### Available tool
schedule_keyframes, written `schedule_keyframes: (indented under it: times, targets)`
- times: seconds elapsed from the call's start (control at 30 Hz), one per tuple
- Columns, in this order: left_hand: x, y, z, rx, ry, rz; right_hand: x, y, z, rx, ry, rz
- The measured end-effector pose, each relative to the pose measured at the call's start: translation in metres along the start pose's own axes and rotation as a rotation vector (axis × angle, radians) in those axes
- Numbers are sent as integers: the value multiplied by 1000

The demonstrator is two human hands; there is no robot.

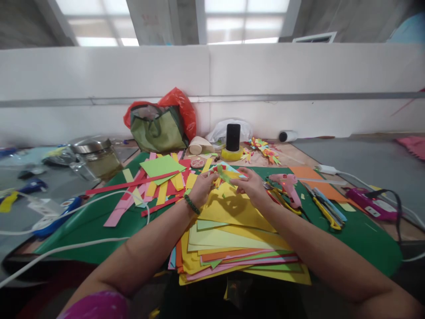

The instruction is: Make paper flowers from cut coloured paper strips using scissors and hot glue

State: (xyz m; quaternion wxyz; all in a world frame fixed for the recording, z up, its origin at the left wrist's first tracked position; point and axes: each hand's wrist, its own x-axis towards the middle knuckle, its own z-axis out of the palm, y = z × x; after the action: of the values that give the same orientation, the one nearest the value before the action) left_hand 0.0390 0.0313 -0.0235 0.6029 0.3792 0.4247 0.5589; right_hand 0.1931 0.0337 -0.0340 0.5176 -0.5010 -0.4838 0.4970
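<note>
Between my two hands, above a stack of coloured paper sheets (239, 239), is a small paper craft piece (225, 173) in light green, red, yellow and pale blue. My left hand (202, 190) pinches its left side, a dark green beaded bracelet on the wrist. At the opposite edge my right hand (249, 184) has fingers closed on the piece. A pink hot glue gun (286, 182) lies close to the right of my right hand. Left of my left hand is a pile of paper strips (166, 190), with a light green square sheet (162, 168) on top.
Yellow-handled scissors (285, 201) and a yellow cutter (327, 212) lie at right on the green mat (361, 239). A phone (233, 137) stands on a yellow tape roll (231, 153) behind. White cables (99, 201) cross the left side; a glass jar (99, 157) stands there.
</note>
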Motion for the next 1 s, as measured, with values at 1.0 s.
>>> schedule_keyframes:
  times: [1.0]
  targets:
    - [-5, 3, -8, 224, -312, -29, 2, -11, -17, -165, -247, -44]
